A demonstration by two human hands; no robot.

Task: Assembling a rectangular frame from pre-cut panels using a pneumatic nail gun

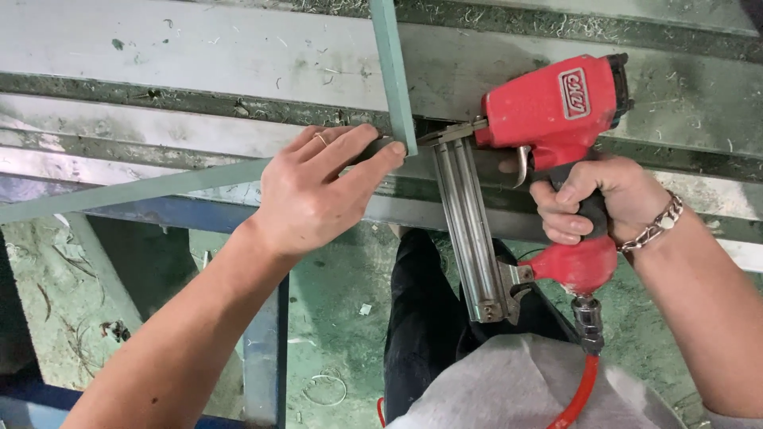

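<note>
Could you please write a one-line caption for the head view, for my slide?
Left hand pins green wooden strips at their corner while right hand holds a red nail gun against it.

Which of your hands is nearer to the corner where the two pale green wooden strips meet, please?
Left. The left hand presses its fingertips on the corner joint of the pale green wooden strips; the right hand holds the red pneumatic nail gun off to the joint's right.
</note>
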